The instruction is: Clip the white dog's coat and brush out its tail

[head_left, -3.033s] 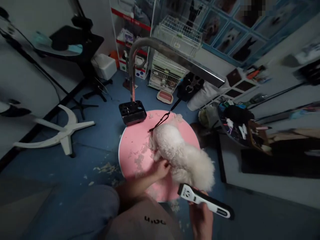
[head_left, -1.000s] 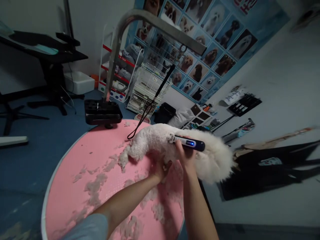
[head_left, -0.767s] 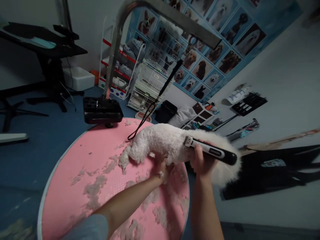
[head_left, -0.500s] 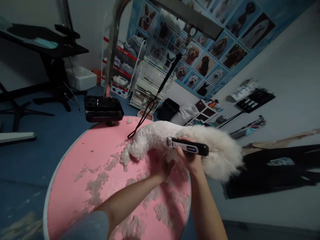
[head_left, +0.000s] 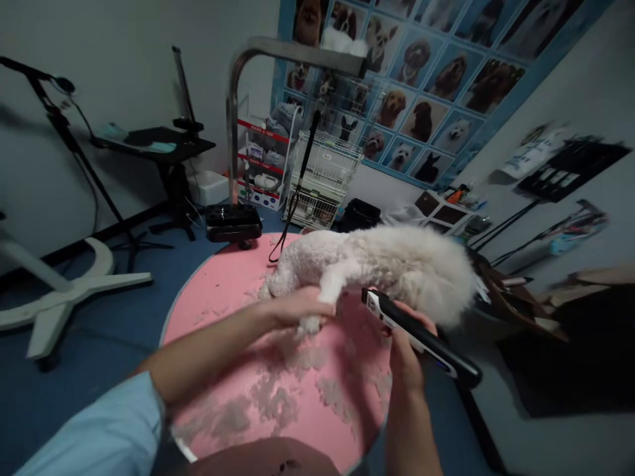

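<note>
A white dog (head_left: 417, 264) is on the round pink grooming table (head_left: 213, 287). Its coat is short toward the left and long and fluffy toward the right. My left hand (head_left: 300, 305) is closed around one of its legs (head_left: 333, 281), which is held out toward me. A black and silver hair clipper (head_left: 426, 340) rests in my right hand (head_left: 407, 340), its blade end tilted up to the left. That blade is a little right of the held leg, apart from it. Some of my left fingers are hidden.
Clumps of cut fur (head_left: 275, 400) lie over the table. A metal grooming arm (head_left: 232, 132) rises at the back, with a black loop leash (head_left: 303, 162) hanging near the dog. Behind stand a wire cage (head_left: 327, 172) and a shelf (head_left: 262, 158).
The clipper has come off the dog's side and swung lower right, its blade tilting up. My left hand has risen and now holds a leg out. The view has shifted.
</note>
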The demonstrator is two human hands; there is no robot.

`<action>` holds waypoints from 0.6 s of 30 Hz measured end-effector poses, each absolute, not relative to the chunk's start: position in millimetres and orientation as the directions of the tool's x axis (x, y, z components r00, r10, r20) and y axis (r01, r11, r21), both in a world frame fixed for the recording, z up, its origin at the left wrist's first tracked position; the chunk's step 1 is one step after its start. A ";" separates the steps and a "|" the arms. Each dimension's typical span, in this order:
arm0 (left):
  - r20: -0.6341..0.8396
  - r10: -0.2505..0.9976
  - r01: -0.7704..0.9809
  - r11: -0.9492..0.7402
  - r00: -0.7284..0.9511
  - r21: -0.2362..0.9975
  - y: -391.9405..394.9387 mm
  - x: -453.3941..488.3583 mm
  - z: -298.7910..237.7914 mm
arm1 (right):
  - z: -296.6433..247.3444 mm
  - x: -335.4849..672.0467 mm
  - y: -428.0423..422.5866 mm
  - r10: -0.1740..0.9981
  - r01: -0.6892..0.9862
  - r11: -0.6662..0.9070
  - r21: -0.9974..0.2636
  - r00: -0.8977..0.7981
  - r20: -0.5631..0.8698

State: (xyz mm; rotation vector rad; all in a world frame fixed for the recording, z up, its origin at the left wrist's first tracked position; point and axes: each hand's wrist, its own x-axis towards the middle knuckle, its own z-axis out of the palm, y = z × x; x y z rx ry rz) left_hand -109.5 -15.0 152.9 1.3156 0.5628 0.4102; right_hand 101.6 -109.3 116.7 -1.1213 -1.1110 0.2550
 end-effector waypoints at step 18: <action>-0.327 0.653 -0.020 0.465 0.682 0.885 -48.7 -74.8 291.0 | 98.4 54.3 -24.9 0.602 0.563 0.569 -0.599 0.212 0.770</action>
